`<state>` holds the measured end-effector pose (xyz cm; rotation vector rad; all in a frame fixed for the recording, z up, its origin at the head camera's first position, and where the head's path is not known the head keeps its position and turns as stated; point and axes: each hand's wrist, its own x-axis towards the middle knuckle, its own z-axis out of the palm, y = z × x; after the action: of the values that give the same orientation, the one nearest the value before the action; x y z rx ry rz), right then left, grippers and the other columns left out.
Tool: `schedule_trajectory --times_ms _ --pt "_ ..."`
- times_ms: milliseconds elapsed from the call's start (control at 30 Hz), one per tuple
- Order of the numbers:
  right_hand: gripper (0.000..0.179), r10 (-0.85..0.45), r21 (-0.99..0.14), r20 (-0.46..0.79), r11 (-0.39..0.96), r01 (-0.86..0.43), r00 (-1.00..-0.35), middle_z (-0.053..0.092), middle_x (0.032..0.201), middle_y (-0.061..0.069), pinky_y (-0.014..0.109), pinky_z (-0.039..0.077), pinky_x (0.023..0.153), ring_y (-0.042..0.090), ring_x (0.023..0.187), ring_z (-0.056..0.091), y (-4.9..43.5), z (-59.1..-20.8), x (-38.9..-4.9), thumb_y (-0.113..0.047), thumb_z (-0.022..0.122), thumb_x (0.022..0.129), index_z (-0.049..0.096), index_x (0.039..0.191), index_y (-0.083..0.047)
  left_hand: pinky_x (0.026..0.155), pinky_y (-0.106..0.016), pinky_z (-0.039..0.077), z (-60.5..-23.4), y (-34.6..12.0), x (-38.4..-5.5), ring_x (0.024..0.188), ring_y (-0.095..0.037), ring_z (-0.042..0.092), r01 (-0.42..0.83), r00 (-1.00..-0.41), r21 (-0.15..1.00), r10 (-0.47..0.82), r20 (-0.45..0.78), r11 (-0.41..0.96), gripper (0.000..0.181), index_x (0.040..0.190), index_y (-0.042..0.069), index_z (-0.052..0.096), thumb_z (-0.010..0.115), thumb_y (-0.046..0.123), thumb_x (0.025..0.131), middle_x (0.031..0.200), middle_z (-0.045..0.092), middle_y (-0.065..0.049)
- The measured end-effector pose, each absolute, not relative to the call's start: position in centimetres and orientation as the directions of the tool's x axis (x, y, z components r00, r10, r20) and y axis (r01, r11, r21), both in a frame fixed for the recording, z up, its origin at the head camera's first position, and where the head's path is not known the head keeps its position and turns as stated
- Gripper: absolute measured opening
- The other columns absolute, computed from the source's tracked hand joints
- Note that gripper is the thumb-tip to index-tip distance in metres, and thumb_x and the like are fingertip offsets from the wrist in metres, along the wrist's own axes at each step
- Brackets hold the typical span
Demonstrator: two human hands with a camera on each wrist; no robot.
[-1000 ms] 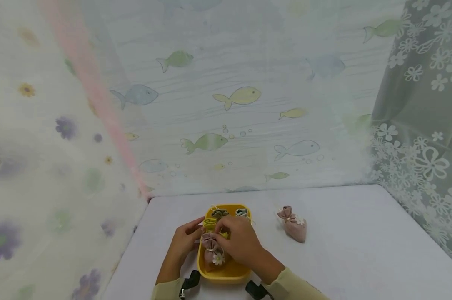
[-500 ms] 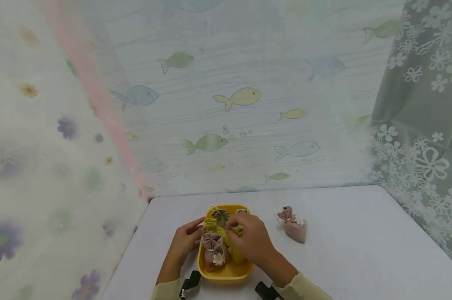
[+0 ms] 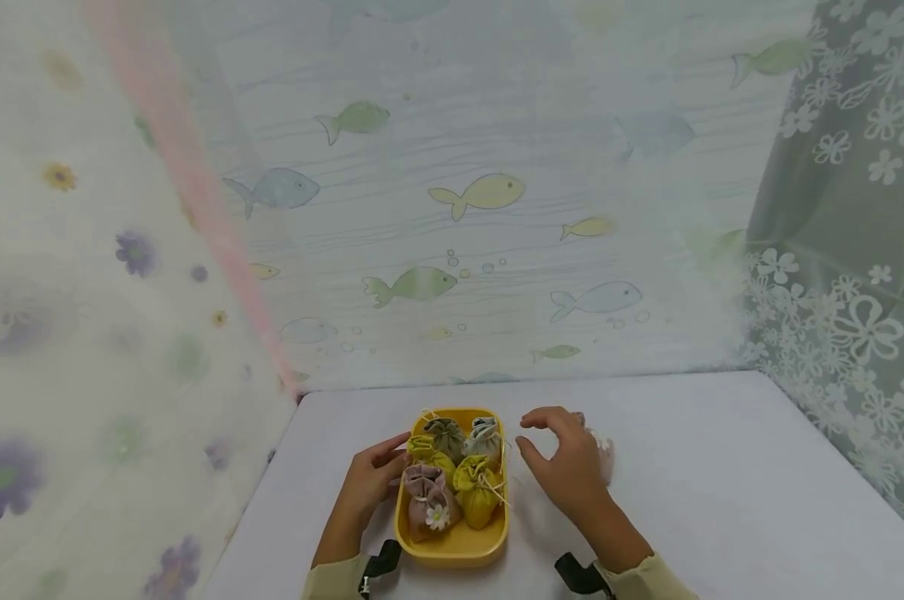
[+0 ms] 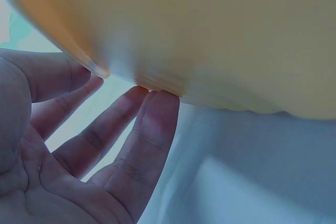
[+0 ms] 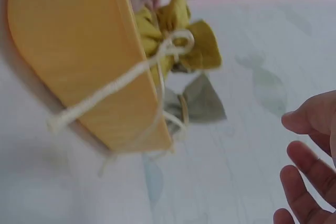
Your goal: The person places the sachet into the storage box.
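My left hand (image 3: 375, 477) is at the left side of a yellow tray (image 3: 452, 553). In the left wrist view its fairly straight fingers (image 4: 160, 116) touch the tray's outer wall, the thumb near the rim. Inside the tray sit several drawstring pouches: a pink pouch with a white flower (image 3: 426, 500), a yellow pouch (image 3: 478, 496), another yellow pouch (image 3: 422, 450), a dark green one (image 3: 446, 437) and a pale grey-green one (image 3: 485, 440). My right hand (image 3: 571, 467) hovers right of the tray, thumb and fingers apart and holding nothing. It partly covers a second pink pouch (image 3: 606, 462).
The white table (image 3: 706, 483) extends to the right and in front of the tray. A fish-print curtain (image 3: 481, 192) closes off the back, with a flowered curtain (image 3: 122, 333) at the left. White cords (image 5: 115, 85) hang over the tray's right rim.
My right hand has let go of the right yellow pouch inside the tray, then moved right toward the loose pink pouch. My left hand has stayed at the tray's side.
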<state>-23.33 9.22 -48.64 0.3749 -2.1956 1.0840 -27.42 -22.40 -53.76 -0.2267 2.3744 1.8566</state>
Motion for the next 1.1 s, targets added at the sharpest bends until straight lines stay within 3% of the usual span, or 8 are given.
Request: schedule_trajectory --times_ms 167,333,667,833,1100 --pt "0.031 0.117 -0.647 0.635 0.622 -0.442 -0.764 0.071 0.11 -0.002 0.044 0.064 0.081 0.019 0.097 0.07 11.0 -49.1 -23.5 -0.008 0.089 0.08 0.072 0.105 -0.014 0.085 -0.04 0.064 -54.1 -22.4 -27.0 0.106 -0.022 0.072 -0.178 -0.984 0.958 -0.031 -0.175 0.225 0.046 0.145 0.022 0.063 0.07 0.028 0.099 0.134 0.067 -0.014" --pt "0.035 0.16 -0.683 0.574 0.635 -0.361 -0.803 0.069 0.118 0.005 0.046 0.056 0.079 0.028 0.102 0.065 12.2 -50.1 -23.1 -0.01 0.087 0.08 0.071 0.111 -0.013 0.082 -0.04 0.065 -54.7 -22.3 -26.1 0.107 -0.023 0.072 -0.158 -0.987 0.951 -0.025 -0.157 0.264 0.046 0.145 0.018 0.062 0.069 0.026 0.1 0.133 0.068 -0.016" --pt "0.058 0.205 -0.749 0.345 0.649 -0.137 -0.916 0.052 0.147 0.025 0.066 0.043 0.103 0.047 0.134 0.047 15.8 -50.5 -24.6 -0.022 0.077 0.089 0.057 0.14 -0.004 0.084 -0.041 0.064 -54.1 -21.9 -26.7 0.109 -0.023 0.072 -0.136 -0.991 0.958 -0.017 -0.136 0.252 0.046 0.146 0.021 0.062 0.068 0.027 0.1 0.133 0.068 -0.014" --pt "0.071 0.187 -0.754 0.232 0.655 -0.054 -0.955 0.042 0.156 0.029 0.067 0.037 0.114 0.048 0.145 0.038 16.4 -50.8 -25.4 -0.025 0.074 0.091 0.045 0.152 0.0 0.081 -0.039 0.065 -53.8 -22.0 -27.2 0.109 -0.023 0.072 -0.103 -0.995 0.956 -0.027 -0.1 0.276 0.044 0.144 0.023 0.064 0.069 0.025 0.1 0.131 0.068 -0.014" --pt "0.076 0.158 -0.742 0.128 0.67 0.011 -0.979 0.04 0.158 0.028 0.066 0.035 0.117 0.049 0.147 0.035 16.3 -51.6 -25.8 -0.028 0.068 0.092 0.038 0.155 0.001 0.08 -0.038 0.065 -54.3 -22.2 -27.2 0.108 -0.022 0.072 -0.118 -0.993 0.954 -0.048 -0.109 0.274 0.043 0.142 0.023 0.065 0.07 0.023 0.1 0.13 0.069 -0.013"
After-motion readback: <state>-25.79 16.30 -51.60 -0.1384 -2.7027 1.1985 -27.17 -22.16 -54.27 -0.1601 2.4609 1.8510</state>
